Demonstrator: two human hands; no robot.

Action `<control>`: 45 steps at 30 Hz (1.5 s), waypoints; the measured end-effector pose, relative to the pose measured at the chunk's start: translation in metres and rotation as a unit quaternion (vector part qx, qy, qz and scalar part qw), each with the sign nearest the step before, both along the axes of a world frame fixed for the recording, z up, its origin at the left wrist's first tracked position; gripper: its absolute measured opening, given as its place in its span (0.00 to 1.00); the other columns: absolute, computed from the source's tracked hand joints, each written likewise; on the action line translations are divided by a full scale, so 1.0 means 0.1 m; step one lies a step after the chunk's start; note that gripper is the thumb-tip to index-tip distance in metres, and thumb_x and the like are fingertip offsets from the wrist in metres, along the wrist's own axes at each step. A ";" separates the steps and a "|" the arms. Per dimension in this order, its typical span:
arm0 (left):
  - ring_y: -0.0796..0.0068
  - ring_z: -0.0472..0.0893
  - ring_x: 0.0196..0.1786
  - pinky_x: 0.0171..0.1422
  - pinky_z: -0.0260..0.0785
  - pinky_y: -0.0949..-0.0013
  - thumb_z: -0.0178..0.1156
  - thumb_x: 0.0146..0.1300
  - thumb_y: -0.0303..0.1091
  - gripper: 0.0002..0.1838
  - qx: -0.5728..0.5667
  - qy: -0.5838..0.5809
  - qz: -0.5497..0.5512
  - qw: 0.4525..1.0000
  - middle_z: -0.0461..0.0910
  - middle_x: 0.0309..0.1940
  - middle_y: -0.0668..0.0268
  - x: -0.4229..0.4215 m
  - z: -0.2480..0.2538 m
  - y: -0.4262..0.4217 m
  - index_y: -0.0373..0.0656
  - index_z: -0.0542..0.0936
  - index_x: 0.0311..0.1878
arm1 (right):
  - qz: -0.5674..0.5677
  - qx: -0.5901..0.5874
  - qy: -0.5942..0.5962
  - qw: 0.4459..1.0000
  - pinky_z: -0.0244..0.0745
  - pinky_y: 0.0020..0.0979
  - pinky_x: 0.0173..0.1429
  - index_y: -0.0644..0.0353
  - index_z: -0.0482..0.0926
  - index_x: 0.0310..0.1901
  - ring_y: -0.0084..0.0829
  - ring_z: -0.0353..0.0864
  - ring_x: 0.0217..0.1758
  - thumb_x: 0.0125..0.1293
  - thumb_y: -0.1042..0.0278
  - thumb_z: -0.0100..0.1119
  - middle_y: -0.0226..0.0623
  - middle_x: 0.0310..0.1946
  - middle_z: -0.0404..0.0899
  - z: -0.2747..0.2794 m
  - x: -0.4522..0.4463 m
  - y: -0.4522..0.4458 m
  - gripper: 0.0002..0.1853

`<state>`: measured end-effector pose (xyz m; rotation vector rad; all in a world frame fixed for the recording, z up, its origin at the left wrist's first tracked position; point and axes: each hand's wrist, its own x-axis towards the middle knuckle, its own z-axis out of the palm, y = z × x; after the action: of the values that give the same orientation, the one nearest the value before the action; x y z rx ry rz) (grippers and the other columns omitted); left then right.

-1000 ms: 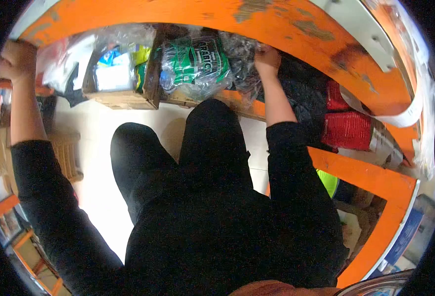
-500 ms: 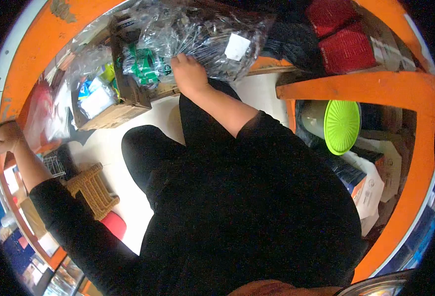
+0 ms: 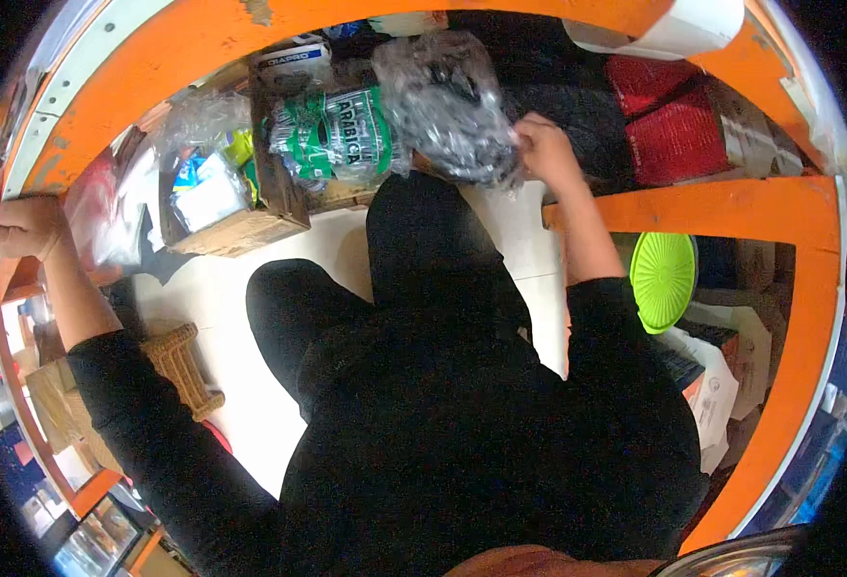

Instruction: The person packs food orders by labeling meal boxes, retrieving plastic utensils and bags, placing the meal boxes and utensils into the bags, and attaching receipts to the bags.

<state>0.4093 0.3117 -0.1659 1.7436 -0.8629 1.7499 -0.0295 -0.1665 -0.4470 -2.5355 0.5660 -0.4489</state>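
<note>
Fingers of my right hand (image 3: pixel 550 157): curled, apparently pinching the right edge of the clear plastic bag (image 3: pixel 450 111) (blur hides the exact contact). The bag sits just beyond my right knee (image 3: pixel 423 212), touching or nearly touching the green ARABICA pack (image 3: pixel 339 135) on its left. Handling: expect thin, limp, slippery film over loose dark contents, which I cannot identify — probably light, and liable to shift. Hold: gather a thick fold between thumb and fingers; a single-layer pinch at the edge may slip or tear. A palm beneath the bulk would suit the sag better. My left hand (image 3: pixel 24 229) is clenched at the edge of the orange frame (image 3: pixel 106 115). Farther out: the box (image 3: pixel 250 234) of packets at left, red packs (image 3: pixel 669 125) at right.
</note>
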 end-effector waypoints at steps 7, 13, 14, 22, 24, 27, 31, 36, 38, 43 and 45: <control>0.61 0.79 0.31 0.41 0.72 0.63 0.43 0.56 0.31 0.16 0.001 -0.025 -0.037 0.999 0.82 0.27 0.56 -0.33 0.01 -0.26 0.36 0.81 0.28 | -0.045 0.056 -0.257 0.964 0.77 0.30 0.41 0.58 0.82 0.38 0.33 0.82 0.34 0.53 0.79 0.53 0.41 0.34 0.81 1.04 0.56 0.55 0.12; 0.63 0.79 0.35 0.44 0.71 0.65 0.43 0.56 0.30 0.15 -0.011 -0.018 -0.058 0.998 0.81 0.30 0.54 -0.45 0.00 -0.37 0.35 0.79 0.30 | 0.057 -0.052 0.227 0.971 0.74 0.43 0.55 0.58 0.82 0.45 0.50 0.80 0.49 0.57 0.65 0.57 0.55 0.45 0.79 0.69 1.53 0.65 0.15; 0.63 0.79 0.35 0.45 0.71 0.65 0.42 0.57 0.29 0.15 -0.009 -0.018 -0.063 0.998 0.81 0.30 0.54 -0.46 0.00 -0.38 0.34 0.79 0.30 | 0.069 -0.087 0.378 0.919 0.73 0.43 0.58 0.57 0.80 0.51 0.48 0.79 0.53 0.57 0.60 0.61 0.55 0.52 0.77 0.78 1.58 0.66 0.21; 0.66 0.80 0.34 0.43 0.72 0.69 0.43 0.59 0.29 0.15 0.005 -0.044 -0.082 0.996 0.82 0.32 0.55 -0.53 0.00 -0.40 0.32 0.80 0.33 | -0.017 -0.040 0.339 0.940 0.65 0.48 0.65 0.46 0.59 0.70 0.51 0.66 0.66 0.58 0.41 0.61 0.47 0.69 0.58 0.22 1.57 0.46 0.41; 0.66 0.79 0.32 0.41 0.70 0.69 0.45 0.59 0.29 0.15 0.011 -0.048 -0.077 0.996 0.81 0.30 0.58 -0.39 -0.03 -0.31 0.34 0.81 0.34 | 0.020 0.032 0.316 0.948 0.65 0.47 0.65 0.45 0.62 0.68 0.51 0.68 0.65 0.58 0.40 0.60 0.47 0.65 0.65 0.12 1.57 0.36 0.39; 0.67 0.78 0.32 0.40 0.69 0.69 0.45 0.59 0.29 0.14 0.010 -0.060 -0.083 0.995 0.81 0.29 0.59 -0.43 0.00 -0.35 0.35 0.81 0.34 | 0.065 0.212 0.289 0.931 0.67 0.41 0.63 0.49 0.68 0.63 0.49 0.71 0.62 0.62 0.44 0.55 0.51 0.58 0.73 0.09 1.58 0.29 0.30; 0.67 0.77 0.32 0.40 0.68 0.69 0.45 0.58 0.27 0.13 0.027 -0.068 -0.077 0.994 0.80 0.30 0.60 -0.48 0.00 -0.36 0.36 0.82 0.33 | -0.037 0.153 0.308 0.938 0.60 0.44 0.67 0.49 0.64 0.67 0.45 0.63 0.70 0.63 0.42 0.51 0.46 0.68 0.61 0.14 1.59 0.33 0.33; 0.66 0.77 0.33 0.41 0.68 0.69 0.46 0.59 0.27 0.13 0.012 -0.069 -0.083 0.994 0.80 0.30 0.62 -0.50 0.01 -0.39 0.38 0.82 0.33 | -0.005 0.426 0.253 0.869 0.53 0.59 0.67 0.37 0.63 0.68 0.53 0.52 0.74 0.63 0.41 0.50 0.46 0.72 0.53 0.21 1.59 0.33 0.31; 0.66 0.77 0.33 0.41 0.68 0.69 0.46 0.59 0.27 0.13 0.008 -0.065 -0.082 0.994 0.80 0.29 0.62 -0.51 0.00 -0.39 0.38 0.82 0.32 | 0.009 0.402 0.296 0.866 0.54 0.58 0.68 0.34 0.64 0.67 0.54 0.52 0.73 0.63 0.40 0.51 0.48 0.72 0.53 0.15 1.61 0.20 0.30; 0.66 0.76 0.33 0.41 0.67 0.68 0.46 0.59 0.27 0.13 0.001 -0.062 -0.095 0.994 0.79 0.29 0.63 -0.51 0.00 -0.42 0.39 0.82 0.33 | -0.015 0.112 0.370 0.922 0.58 0.45 0.71 0.58 0.36 0.74 0.50 0.56 0.72 0.32 0.32 0.76 0.60 0.70 0.53 -0.12 1.68 0.37 0.75; 0.66 0.76 0.33 0.41 0.67 0.67 0.46 0.59 0.27 0.13 0.006 -0.060 -0.090 0.994 0.79 0.29 0.63 -0.52 0.01 -0.40 0.39 0.82 0.33 | 0.008 0.060 0.410 0.910 0.56 0.45 0.72 0.57 0.32 0.74 0.51 0.52 0.74 0.32 0.29 0.74 0.61 0.70 0.50 -0.21 1.76 0.58 0.76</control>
<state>0.3569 0.2715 -0.1653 1.5303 -1.0489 1.7455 0.1460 -0.1086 -0.4684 -2.5226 0.8214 0.6876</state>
